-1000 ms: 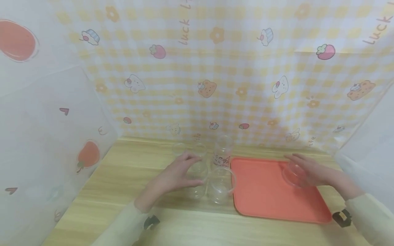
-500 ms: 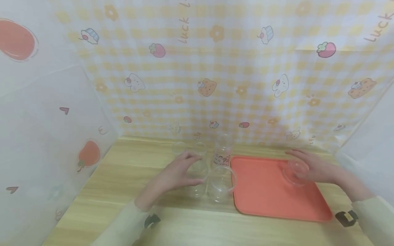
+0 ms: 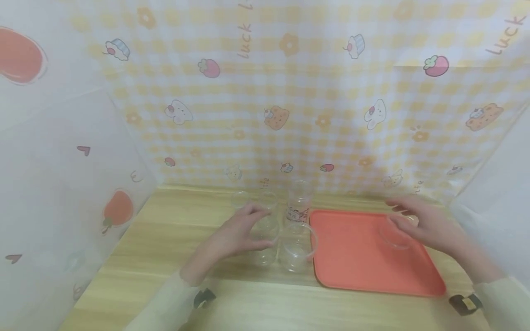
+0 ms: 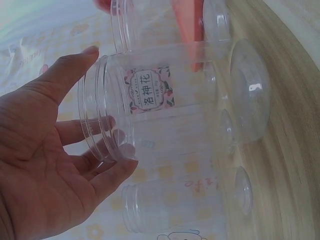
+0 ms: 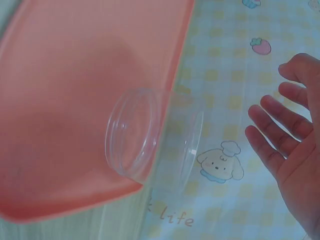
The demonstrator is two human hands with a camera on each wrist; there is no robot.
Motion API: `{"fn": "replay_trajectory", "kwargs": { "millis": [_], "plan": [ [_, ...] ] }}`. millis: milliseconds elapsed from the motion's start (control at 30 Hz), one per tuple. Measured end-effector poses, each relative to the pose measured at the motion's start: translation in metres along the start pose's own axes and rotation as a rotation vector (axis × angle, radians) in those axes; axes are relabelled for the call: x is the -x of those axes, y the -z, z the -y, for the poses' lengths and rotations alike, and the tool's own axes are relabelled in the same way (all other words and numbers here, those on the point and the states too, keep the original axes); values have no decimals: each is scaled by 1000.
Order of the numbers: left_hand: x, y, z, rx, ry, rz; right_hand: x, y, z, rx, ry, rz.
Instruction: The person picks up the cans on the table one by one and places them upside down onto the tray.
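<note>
My left hand (image 3: 236, 234) has its thumb and fingers curled round the threaded rim of a clear plastic jar (image 4: 170, 125), which stands on the wooden table. Another clear wide-mouthed jar (image 3: 296, 257) stands just right of it. On the red tray (image 3: 364, 271), near its far right corner, is a clear jar (image 5: 155, 135); its threaded end shows toward the tray in the right wrist view. My right hand (image 3: 430, 230) hovers beside that jar with fingers loosely spread. A gap separates hand and jar in the right wrist view, and nothing is held.
Behind my left hand stand more clear jars (image 3: 241, 200). A tall clear jar with a printed label (image 3: 297, 214) is at the tray's back left corner. A patterned yellow check cloth (image 3: 290, 92) hangs at the table's back edge.
My right hand has let go of the jar on the tray and drawn back slightly to the right, its fingers opening. My left hand has stayed on its jar.
</note>
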State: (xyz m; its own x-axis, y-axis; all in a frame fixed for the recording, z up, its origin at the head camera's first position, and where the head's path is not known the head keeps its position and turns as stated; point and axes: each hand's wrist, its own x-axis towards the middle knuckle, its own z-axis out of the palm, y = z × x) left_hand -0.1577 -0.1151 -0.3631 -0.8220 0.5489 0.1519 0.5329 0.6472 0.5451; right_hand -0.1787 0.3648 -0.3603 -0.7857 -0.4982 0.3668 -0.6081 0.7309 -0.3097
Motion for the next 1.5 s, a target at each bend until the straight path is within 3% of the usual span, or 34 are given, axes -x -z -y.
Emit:
{"fn": "replay_trajectory", "kwargs": {
  "millis": [200,433,767,1300,1500],
  "plan": [
    [1,-1,1,0,1,0,5,-6,8,-57,-5,11],
    [1,-1,2,1,-7,-11,8,-13,16,-105,3,-29],
    [2,-4,7,-5,-39,-13,18,-22,24,-265,-17,-73],
    [1,-3,2,-21,-47,-41,21,-29,26,-273,-33,-96],
    [0,3,-2,-42,-47,-35,23,-26,26,-267,-43,-82]
  ]
}}
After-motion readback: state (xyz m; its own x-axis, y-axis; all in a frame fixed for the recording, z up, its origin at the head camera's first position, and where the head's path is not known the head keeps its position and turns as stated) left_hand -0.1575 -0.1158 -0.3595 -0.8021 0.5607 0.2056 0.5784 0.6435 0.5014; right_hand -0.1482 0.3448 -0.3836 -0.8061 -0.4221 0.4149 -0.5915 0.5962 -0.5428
